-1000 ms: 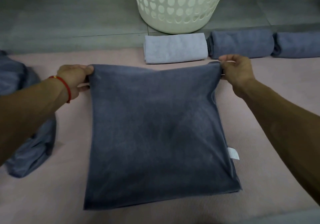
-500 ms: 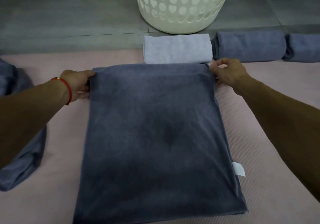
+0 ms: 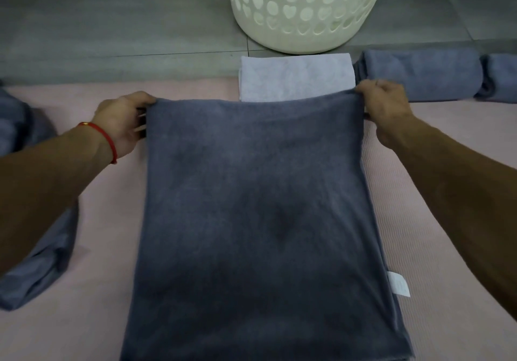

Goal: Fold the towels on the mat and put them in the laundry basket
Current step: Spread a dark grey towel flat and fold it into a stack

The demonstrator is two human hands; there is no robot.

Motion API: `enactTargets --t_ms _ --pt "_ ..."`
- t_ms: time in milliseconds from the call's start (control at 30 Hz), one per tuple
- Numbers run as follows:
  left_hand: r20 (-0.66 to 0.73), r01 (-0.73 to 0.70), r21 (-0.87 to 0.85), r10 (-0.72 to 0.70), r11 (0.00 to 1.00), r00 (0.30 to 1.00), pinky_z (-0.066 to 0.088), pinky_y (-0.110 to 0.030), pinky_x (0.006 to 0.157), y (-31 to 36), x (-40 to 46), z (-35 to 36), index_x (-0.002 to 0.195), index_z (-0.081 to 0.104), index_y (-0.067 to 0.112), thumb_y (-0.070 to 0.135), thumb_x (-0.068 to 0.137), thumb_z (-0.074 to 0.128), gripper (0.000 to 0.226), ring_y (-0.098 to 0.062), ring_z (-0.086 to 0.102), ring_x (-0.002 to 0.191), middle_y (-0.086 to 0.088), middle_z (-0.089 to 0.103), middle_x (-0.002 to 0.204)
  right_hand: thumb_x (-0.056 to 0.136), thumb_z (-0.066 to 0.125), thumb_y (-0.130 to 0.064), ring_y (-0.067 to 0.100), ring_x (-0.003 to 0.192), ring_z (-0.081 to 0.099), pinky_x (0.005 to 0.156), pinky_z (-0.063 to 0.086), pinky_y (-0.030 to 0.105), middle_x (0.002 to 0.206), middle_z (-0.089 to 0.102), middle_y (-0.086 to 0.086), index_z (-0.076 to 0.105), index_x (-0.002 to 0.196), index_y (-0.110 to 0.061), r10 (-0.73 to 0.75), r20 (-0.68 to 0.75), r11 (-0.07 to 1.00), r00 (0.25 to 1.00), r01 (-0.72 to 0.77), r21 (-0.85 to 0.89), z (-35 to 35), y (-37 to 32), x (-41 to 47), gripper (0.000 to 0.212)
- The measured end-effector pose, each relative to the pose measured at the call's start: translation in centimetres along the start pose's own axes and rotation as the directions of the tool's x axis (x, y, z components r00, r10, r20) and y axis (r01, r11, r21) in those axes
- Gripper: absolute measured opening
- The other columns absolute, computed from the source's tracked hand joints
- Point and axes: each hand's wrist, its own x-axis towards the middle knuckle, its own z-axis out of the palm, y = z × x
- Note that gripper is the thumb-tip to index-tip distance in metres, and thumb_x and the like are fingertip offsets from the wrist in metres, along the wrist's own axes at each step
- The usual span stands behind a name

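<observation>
Stretching between both hands, the dark towel [image 3: 260, 220] has its far corners pinched, left [image 3: 123, 123] and right [image 3: 386, 106].

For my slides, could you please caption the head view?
Both hands, left hand and right hand, pinch the dark grey towel's far corners on the pink mat.

The large towel [image 3: 265, 220] lies on the middle of the mat [image 3: 436, 234]. The left hand [image 3: 120, 123] grips its far left corner; the right hand [image 3: 387, 106] grips its far right corner. Three folded towels line the mat's far edge: one [image 3: 296, 78] directly behind the large towel, a second [image 3: 425, 74] to its right, a third [image 3: 503, 78] nearer the far right corner. The laundry basket [image 3: 305, 11] stands on the floor [image 3: 112, 19] beyond that edge. A crumpled towel [image 3: 33, 271] lies at the mat's left edge.
</observation>
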Motion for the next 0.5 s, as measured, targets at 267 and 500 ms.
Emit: enactTargets --t_ms 267,500 --pt "0.116 -0.038 -0.142 0.055 0.989 0.992 0.056 -0.027 0.072 1.0 -0.5 -1.7 0.101 0.069 0.019 0.022 0.094 0.066 0.008 -0.01 0.07 0.084 0.003 0.072 0.098 0.098 0.057 -0.023 0.021 0.103 0.067 0.088 0.055 0.04 0.106 0.072 0.001 0.066 0.096 -0.02 -0.031 0.198 0.956 0.98 -0.029 0.292 -2.7 -0.8 -1.6 0.01" --pt "0.03 -0.079 -0.194 0.086 0.978 0.996 0.059 -0.028 0.071 1.2 0.6 -1.9 0.108 0.068 0.014 0.017 0.09 0.073 0.019 -0.013 0.074 0.093 -0.002 0.074 0.11 0.095 0.069 -0.016 0.023 0.1 0.071 0.079 0.061 0.032 0.1 0.073 0.005 0.069 0.095 -0.014 -0.122 0.132 0.98 0.984 0.098 0.174 -2.6 -1.9 -1.6 0.002"
